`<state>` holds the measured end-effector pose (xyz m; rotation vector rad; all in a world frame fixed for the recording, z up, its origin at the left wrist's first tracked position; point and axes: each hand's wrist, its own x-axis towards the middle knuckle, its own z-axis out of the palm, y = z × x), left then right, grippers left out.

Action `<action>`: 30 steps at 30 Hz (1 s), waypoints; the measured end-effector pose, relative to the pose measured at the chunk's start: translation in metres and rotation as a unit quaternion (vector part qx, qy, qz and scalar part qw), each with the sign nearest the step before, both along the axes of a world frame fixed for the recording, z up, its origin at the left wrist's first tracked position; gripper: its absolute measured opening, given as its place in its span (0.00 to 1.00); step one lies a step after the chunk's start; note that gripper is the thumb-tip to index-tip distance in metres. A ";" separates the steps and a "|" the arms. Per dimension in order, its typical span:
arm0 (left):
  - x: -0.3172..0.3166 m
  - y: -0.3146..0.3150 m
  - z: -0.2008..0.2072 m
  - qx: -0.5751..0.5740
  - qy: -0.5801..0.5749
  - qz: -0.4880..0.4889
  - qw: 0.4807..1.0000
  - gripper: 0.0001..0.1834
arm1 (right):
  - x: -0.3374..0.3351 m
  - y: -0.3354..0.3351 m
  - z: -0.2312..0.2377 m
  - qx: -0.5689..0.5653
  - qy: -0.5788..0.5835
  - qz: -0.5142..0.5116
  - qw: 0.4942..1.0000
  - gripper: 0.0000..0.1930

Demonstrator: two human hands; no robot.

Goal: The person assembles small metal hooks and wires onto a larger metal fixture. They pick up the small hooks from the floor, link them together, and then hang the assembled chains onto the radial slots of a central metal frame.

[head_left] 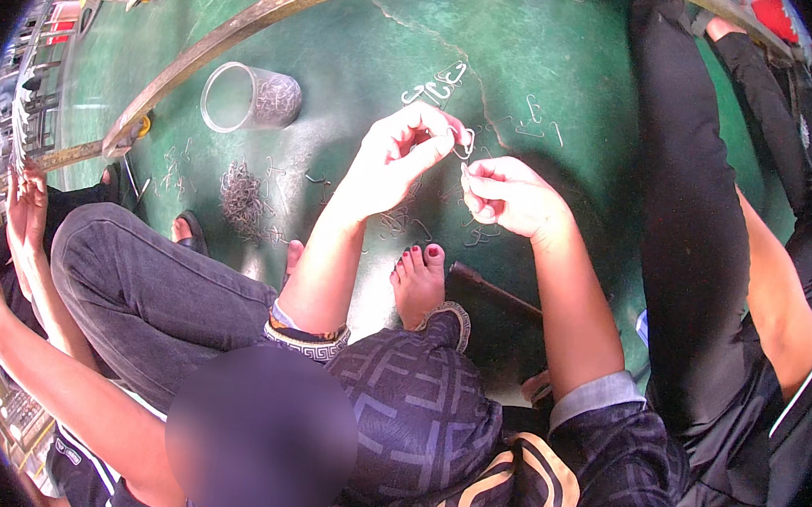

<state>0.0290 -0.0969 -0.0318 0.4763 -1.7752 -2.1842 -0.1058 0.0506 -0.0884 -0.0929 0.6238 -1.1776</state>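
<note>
Above the green floor, my left hand (397,156) is closed in a pinch on a small bent metal hook (468,143). Close by on its right, my right hand (517,198) has thumb and fingertips pressed together at the hook's lower end. Whether a second small piece sits in the right fingers is too small to tell. Beyond my hands, several shiny curved hooks (437,89) lie in a row on the floor. Thinner bent wire pieces (531,122) are scattered to their right. A dense heap of wire hooks (244,203) rests left of my left forearm.
A clear plastic bucket (229,99) with metal pieces inside stands at the left, near a curved metal rail (253,16). A dark bar-shaped thing (494,290) lies by a bare foot (418,284). Other people's arms (58,368) and dark-trousered legs (687,182) flank me.
</note>
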 end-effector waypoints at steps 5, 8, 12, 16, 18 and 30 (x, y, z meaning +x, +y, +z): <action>0.010 -0.005 -0.004 -0.057 -0.068 -0.044 0.995 0.02 | 0.005 0.002 -0.003 0.011 -0.028 -0.030 0.999 0.05; 0.009 -0.003 -0.004 -0.046 -0.068 -0.050 0.995 0.02 | 0.007 -0.001 0.000 0.011 -0.015 -0.020 1.000 0.05; 0.007 -0.002 0.001 0.048 -0.012 -0.027 0.998 0.02 | 0.007 -0.003 0.003 0.003 -0.005 -0.007 1.000 0.05; 0.011 -0.007 -0.001 0.009 -0.044 -0.074 0.996 0.03 | 0.006 0.000 -0.003 -0.019 -0.045 -0.014 0.999 0.05; 0.013 -0.007 -0.006 -0.007 -0.054 -0.091 0.994 0.03 | 0.008 -0.002 -0.003 0.000 -0.027 -0.007 1.000 0.05; 0.015 -0.001 -0.012 0.024 -0.018 0.006 1.000 0.01 | 0.002 -0.009 -0.034 0.074 0.514 -0.066 0.852 0.13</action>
